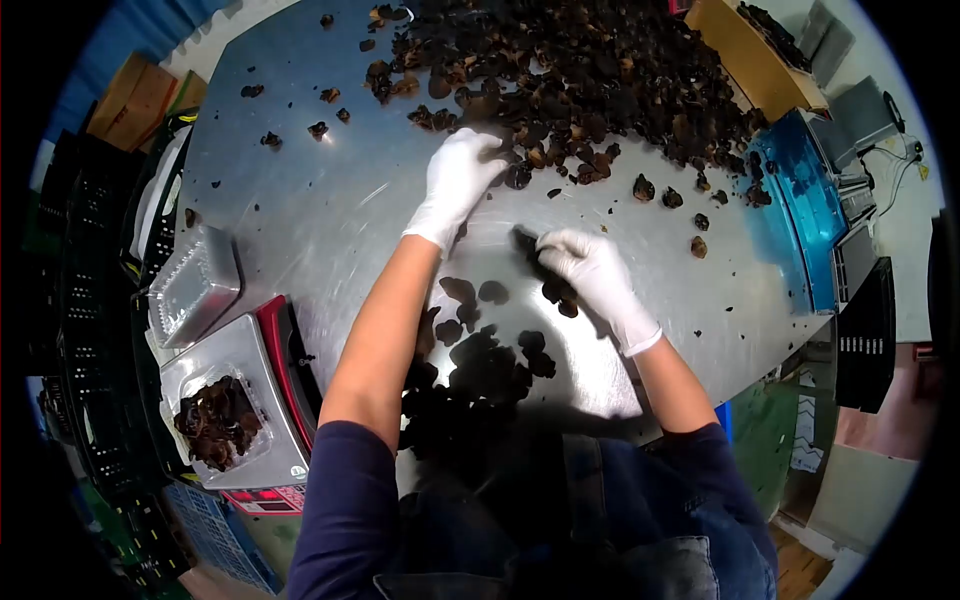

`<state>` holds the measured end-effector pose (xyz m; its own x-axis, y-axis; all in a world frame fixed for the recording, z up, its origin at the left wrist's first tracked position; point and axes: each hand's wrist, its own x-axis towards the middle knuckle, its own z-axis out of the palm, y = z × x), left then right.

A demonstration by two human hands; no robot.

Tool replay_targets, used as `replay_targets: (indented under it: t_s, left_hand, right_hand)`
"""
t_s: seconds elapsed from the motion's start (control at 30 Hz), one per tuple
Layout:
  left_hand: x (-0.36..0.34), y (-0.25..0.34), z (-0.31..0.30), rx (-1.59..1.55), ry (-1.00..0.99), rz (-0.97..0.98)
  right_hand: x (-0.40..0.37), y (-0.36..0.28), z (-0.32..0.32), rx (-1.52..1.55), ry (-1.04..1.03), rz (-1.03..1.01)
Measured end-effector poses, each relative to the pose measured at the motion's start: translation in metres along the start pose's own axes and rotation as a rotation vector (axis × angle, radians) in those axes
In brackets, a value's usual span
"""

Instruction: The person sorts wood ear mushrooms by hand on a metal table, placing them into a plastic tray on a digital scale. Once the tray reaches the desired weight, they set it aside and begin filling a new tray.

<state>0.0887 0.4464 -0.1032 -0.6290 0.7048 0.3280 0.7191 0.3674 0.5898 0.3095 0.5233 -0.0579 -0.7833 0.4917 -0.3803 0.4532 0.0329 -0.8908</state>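
Sorting seems early: right hand (592, 272) pinches one dark piece (526, 244), left hand (458, 178) rests half-curled on the huge heap (600, 70), small pile (490, 365) set aside.

Left hand (460, 175), right hand (592, 268) amid mushrooms (600, 70)

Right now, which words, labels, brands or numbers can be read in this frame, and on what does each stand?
No text is readable.
Scale's front panel: keys and marks, too blurred to read.
White gloves on left hand and right hand, which pinches a mushroom piece: no print shows.
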Motion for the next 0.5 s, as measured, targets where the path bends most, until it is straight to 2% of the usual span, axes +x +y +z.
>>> replay_targets:
  t_s: [0.03, 0.07, 0.13, 0.17, 0.2, 0.27, 0.3, 0.4, 0.43, 0.5]
  left_hand:
    - [0.003, 0.003, 0.005, 0.066, 0.002, 0.006]
    - [0.008, 0.006, 0.007, 0.132, 0.003, 0.013]
    - [0.021, 0.002, 0.017, 0.157, -0.029, -0.054]
    - [0.027, -0.001, 0.02, 0.187, -0.063, -0.118]
    - [0.03, -0.004, 0.019, 0.19, -0.056, -0.115]
    - [0.034, -0.013, 0.015, 0.047, 0.049, -0.175]
    - [0.036, -0.015, 0.008, -0.217, 0.003, -0.371]
    - [0.03, -0.031, -0.009, -0.636, 0.018, -0.531]
    - [0.026, -0.036, -0.016, -0.787, -0.009, -0.54]
    - [0.02, -0.037, -0.03, -0.853, -0.014, -0.577]
  right_hand:
    - [0.001, 0.014, -0.001, -0.001, -0.097, -0.055]
    - [0.001, 0.013, -0.001, -0.006, -0.096, -0.053]
    - [0.002, -0.008, 0.0, -0.116, 0.096, -0.168]
    - [0.028, 0.01, -0.002, -0.167, 0.207, -0.395]
    - [0.047, 0.013, -0.005, -0.213, 0.238, -0.335]
    - [0.074, 0.008, -0.002, -0.394, 0.299, -0.436]
    - [0.086, 0.005, 0.002, -0.391, 0.297, -0.439]
    - [0.112, 0.0, 0.016, -0.952, 0.347, -0.572]
    - [0.118, 0.003, 0.019, -0.98, 0.373, -0.583]
    - [0.127, 0.011, 0.024, -0.958, 0.439, -0.642]
